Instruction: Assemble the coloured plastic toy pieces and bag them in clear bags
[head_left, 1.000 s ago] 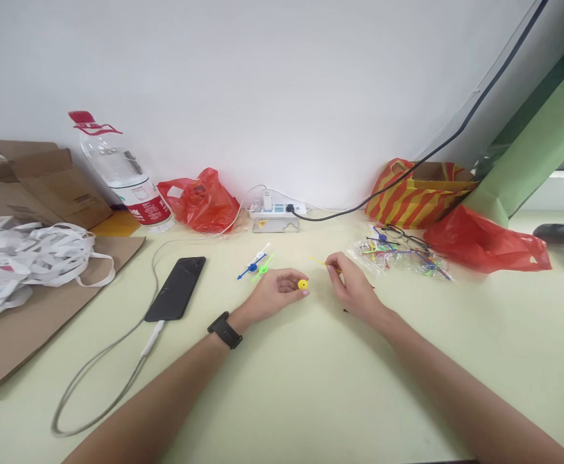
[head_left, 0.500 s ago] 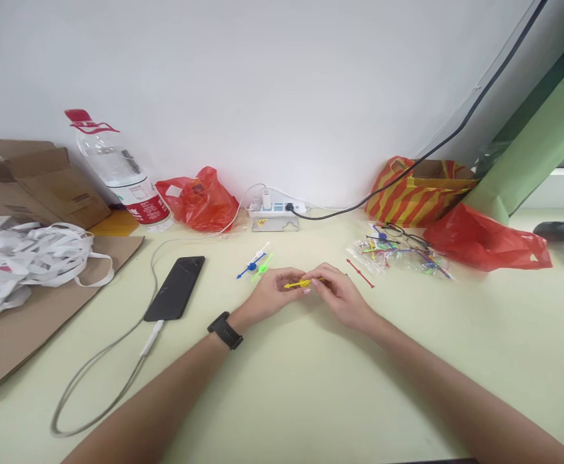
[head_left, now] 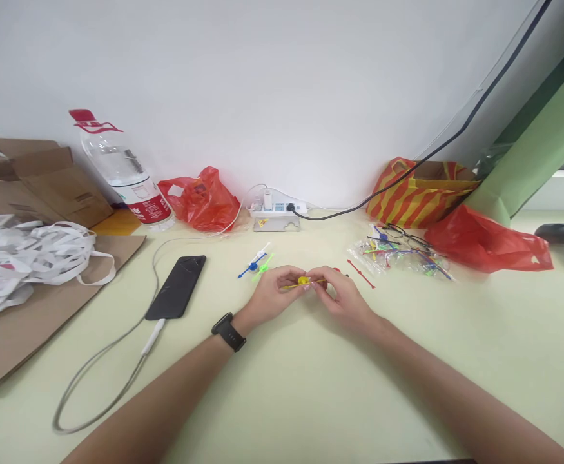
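Between the fingertips of both hands is a small yellow plastic arrow spinner (head_left: 303, 280) with a round hub. My left hand (head_left: 276, 291), with a black watch (head_left: 229, 332) on its wrist, pinches it from the left. From the other side my right hand (head_left: 338, 294) grips it, fingers closed. Just past the left hand lie a blue arrow spinner (head_left: 252, 265) and a green one (head_left: 263, 267), with a white one beside them. A red arrow (head_left: 361, 274) rests right of the right hand, and a red round piece there is partly hidden by the fingers.
Several coloured arrows in clear bags (head_left: 398, 251) lie at right, near a red plastic bag (head_left: 487, 240) and a striped bag (head_left: 412, 193). A phone (head_left: 176, 287) on a cable, a water bottle (head_left: 139, 187), a cardboard box (head_left: 44, 180) and white straps (head_left: 35, 258) occupy the left. A power strip (head_left: 279, 207) stands behind.
The yellow spinner has turned in my fingers, so its arrow now shows edge-on with the hub upward. Both hands stay close together in nearly the same place.
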Available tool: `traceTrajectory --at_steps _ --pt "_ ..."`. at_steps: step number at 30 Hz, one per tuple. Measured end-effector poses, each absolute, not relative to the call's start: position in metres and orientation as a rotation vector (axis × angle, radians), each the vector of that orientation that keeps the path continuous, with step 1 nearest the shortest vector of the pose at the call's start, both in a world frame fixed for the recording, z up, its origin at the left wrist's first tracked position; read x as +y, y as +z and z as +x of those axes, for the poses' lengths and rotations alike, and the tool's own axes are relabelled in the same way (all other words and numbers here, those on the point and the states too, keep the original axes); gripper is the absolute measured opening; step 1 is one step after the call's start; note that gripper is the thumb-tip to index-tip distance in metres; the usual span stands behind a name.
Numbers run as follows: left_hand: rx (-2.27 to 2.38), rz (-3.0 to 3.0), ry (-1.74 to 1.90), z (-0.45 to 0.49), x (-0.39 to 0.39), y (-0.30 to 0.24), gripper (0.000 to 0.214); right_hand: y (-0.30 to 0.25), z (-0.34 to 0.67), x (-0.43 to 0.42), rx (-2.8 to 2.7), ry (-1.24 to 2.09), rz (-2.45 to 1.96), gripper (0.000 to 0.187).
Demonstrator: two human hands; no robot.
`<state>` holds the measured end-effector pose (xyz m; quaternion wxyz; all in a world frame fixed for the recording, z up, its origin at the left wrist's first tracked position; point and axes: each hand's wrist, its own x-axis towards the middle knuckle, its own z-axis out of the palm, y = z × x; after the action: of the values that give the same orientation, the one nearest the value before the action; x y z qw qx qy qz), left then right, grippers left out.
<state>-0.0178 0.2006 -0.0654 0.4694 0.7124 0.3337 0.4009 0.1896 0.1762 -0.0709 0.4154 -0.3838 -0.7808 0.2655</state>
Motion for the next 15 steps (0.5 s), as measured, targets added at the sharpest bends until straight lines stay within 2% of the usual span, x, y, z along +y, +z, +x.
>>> traceTrajectory --at_steps 8,15 --pt "0.9 1.986 1.048 -0.02 0.1995 -0.063 0.017 -0.0697 0.1911 0.1751 -2.002 0.601 -1.011 0.018" --pt "0.776 1.604 0.958 -0.0222 0.2027 -0.0587 0.028 -0.0673 0.1934 0.1823 -1.79 0.861 -0.985 0.016"
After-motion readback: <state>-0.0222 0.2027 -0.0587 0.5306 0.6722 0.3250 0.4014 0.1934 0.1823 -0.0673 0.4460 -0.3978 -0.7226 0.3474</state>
